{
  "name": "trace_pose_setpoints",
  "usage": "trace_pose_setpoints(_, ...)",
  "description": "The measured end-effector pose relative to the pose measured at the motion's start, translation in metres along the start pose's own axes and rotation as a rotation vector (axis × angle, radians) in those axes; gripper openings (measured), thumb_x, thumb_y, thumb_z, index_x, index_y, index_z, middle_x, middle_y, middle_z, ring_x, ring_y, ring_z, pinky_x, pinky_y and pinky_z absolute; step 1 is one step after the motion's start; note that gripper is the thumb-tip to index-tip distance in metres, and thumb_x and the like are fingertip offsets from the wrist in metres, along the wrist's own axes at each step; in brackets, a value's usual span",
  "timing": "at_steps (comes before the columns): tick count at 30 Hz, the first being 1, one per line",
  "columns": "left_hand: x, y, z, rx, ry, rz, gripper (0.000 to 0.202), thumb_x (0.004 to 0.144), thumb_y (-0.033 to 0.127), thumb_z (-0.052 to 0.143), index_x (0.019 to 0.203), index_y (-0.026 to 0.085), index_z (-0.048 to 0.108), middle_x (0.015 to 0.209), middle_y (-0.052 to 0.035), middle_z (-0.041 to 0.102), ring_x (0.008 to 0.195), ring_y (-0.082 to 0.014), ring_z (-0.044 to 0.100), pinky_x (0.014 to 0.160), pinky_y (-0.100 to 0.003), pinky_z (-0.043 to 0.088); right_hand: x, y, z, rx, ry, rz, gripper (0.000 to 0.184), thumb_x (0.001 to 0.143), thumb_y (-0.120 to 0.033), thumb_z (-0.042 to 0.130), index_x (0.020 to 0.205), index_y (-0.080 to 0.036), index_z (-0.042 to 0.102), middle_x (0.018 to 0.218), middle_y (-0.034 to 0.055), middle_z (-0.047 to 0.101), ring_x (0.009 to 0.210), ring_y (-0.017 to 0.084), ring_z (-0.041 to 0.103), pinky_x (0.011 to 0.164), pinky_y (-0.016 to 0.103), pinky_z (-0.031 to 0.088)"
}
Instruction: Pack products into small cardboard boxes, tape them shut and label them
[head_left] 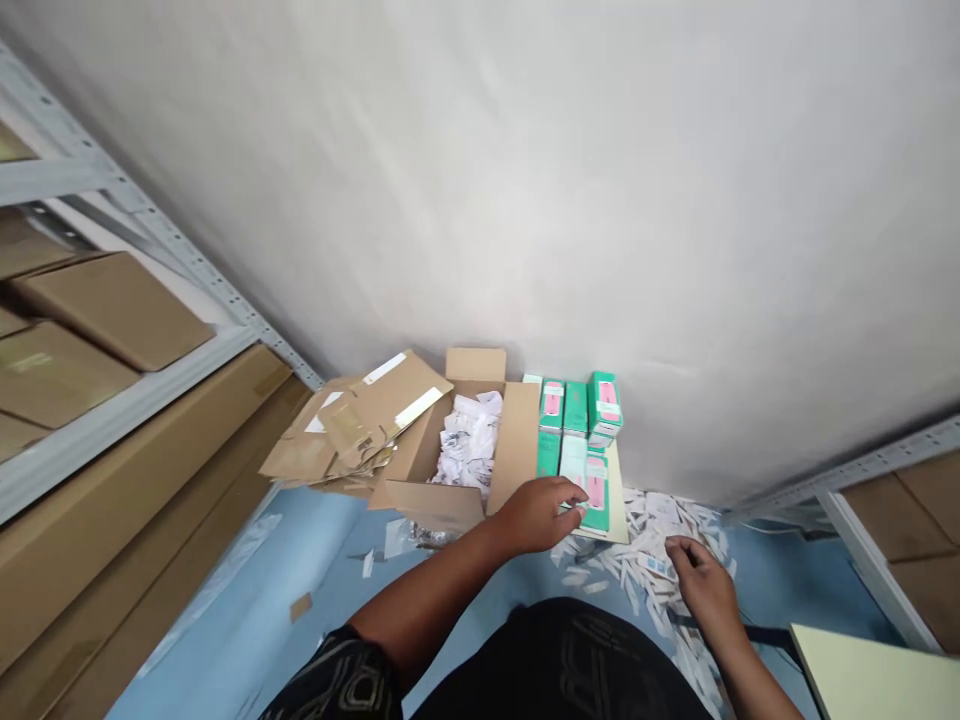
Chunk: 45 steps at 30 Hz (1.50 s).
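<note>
Green boxes (576, 408): grouped close together at the foot of the grey wall (525, 200), just to the right of the open carton (436, 500), the nearest ones over a pale board (618, 495). Left hand (541, 512): at the nearest box with pink label (596, 487), thumb and forefinger a little apart; touching the box or only near to it, cannot tell. Right hand (705, 585): well apart from the boxes, above the white strips (652, 530) scattered on the floor (326, 535), fingers bent loosely inward; nothing visible between fingertips, but together or slightly apart, cannot tell.

For taking this near box well, by judgement: spread the left thumb and fingers wider before gripping, and press on two opposite faces, not on a corner. Bring also the right hand across, to support the bottom. Lift straight up before any sideways movement, in order not to push the neighbouring boxes. Squeeze only gently, because of probably thin cardboard, easy to dent. Keep the left forearm (442, 590) clear of the carton, and avoid knocking its right flap (516, 440) or disturbing the crumpled white paper (469, 440) inside. Be careful near the board's edge: possible to drop a box among the strips.
</note>
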<state>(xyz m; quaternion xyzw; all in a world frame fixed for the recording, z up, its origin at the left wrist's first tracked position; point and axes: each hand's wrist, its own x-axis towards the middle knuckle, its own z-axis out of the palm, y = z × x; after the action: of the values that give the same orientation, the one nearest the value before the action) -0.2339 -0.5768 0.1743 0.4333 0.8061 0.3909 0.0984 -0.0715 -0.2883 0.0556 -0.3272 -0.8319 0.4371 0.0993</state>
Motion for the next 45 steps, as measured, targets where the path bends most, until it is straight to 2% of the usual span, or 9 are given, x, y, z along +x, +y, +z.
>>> trace_pose_setpoints(3,-0.001,-0.036,-0.059,0.118,0.235,-0.116,0.026,0.098,0.032,0.049,0.104,0.022,0.072,0.104,-0.0046,0.074,0.100,-0.0192,0.067,0.093,-0.031,0.050,0.011,-0.022,0.017,-0.028,-0.106,-0.028,0.047,0.079,-0.064,0.058,0.088,-0.022,0.076,0.095,0.0065,0.079,0.094,0.031,0.071,0.081,0.035,0.053)
trace_pose_setpoints(7,-0.006,-0.122,-0.140,0.420,0.521,-0.543,0.030,0.097,0.027,0.047,0.118,0.017,0.066,0.116,-0.0099,0.070,0.113,-0.0237,0.061,0.102,-0.037,0.045,0.039,-0.037,0.031,-0.044,-0.222,-0.081,0.046,0.078,-0.065,0.060,0.089,-0.023,0.076,0.092,0.0051,0.079,0.093,0.031,0.072,0.078,0.033,0.054)
trace_pose_setpoints(11,-0.034,-0.205,-0.185,0.631,0.249,-0.970,0.073,0.085,0.027,0.063,0.152,0.015,0.038,0.157,-0.0208,0.041,0.142,-0.0362,0.038,0.113,-0.048,0.035,0.072,-0.047,0.045,-0.057,-0.327,-0.149,0.048,0.079,-0.066,0.058,0.089,-0.023,0.077,0.085,0.0050,0.078,0.084,0.029,0.072,0.068,0.032,0.054)
trace_pose_setpoints(16,-0.076,-0.250,-0.193,0.616,0.108,-1.111,0.089,0.074,0.033,0.075,0.152,0.019,0.035,0.161,-0.0246,0.032,0.146,-0.0439,0.030,0.110,-0.061,0.031,0.096,-0.054,0.055,-0.116,-0.430,-0.208,0.044,0.080,-0.064,0.058,0.086,-0.025,0.077,0.086,0.0031,0.079,0.077,0.027,0.070,0.063,0.031,0.053)
trace_pose_setpoints(22,-0.106,-0.266,-0.185,0.663,0.086,-1.008,0.082,0.080,0.032,0.069,0.153,0.018,0.035,0.163,-0.0217,0.029,0.149,-0.0376,0.028,0.117,-0.051,0.025,0.096,-0.067,0.078,-0.159,-0.463,-0.236,0.044,0.076,-0.068,0.058,0.077,-0.027,0.075,0.080,0.0019,0.078,0.074,0.029,0.071,0.065,0.034,0.055)
trace_pose_setpoints(27,-0.118,-0.278,-0.179,0.751,0.166,-0.878,0.055,0.092,0.038,0.057,0.141,0.014,0.049,0.148,-0.0244,0.048,0.138,-0.0375,0.043,0.109,-0.050,0.036,0.078,-0.101,0.123,-0.164,-0.406,-0.206,0.045,0.074,-0.069,0.060,0.081,-0.028,0.079,0.090,0.0036,0.080,0.088,0.032,0.073,0.073,0.034,0.057)
trace_pose_setpoints(33,-0.133,-0.278,-0.210,0.730,0.106,-0.733,0.029,0.099,0.024,0.042,0.118,0.012,0.060,0.108,-0.0190,0.069,0.104,-0.0311,0.066,0.088,-0.042,0.050,0.045,-0.162,0.173,-0.162,-0.390,-0.268,0.043,0.081,-0.064,0.058,0.086,-0.026,0.077,0.087,0.0028,0.078,0.087,0.029,0.072,0.070,0.031,0.056)
trace_pose_setpoints(40,-0.153,-0.225,-0.286,0.666,0.434,-0.618,0.035,0.103,0.026,0.040,0.132,0.017,0.057,0.109,-0.0145,0.073,0.100,-0.0262,0.071,0.085,-0.034,0.052,0.028,-0.194,0.198,-0.170,-0.359,-0.319,0.042,0.086,-0.063,0.057,0.092,-0.024,0.074,0.096,0.0045,0.078,0.093,0.029,0.071,0.079,0.034,0.055)
trace_pose_setpoints(45,-0.145,-0.159,-0.305,0.106,0.784,-0.419,0.040,0.102,0.045,0.044,0.125,0.019,0.064,0.112,-0.0094,0.073,0.101,-0.0255,0.068,0.088,-0.034,0.052,0.006,-0.215,0.208,-0.005,-0.392,-0.324,0.041,0.088,-0.061,0.060,0.099,-0.024,0.073,0.106,0.0082,0.077,0.104,0.032,0.070,0.093,0.041,0.054)
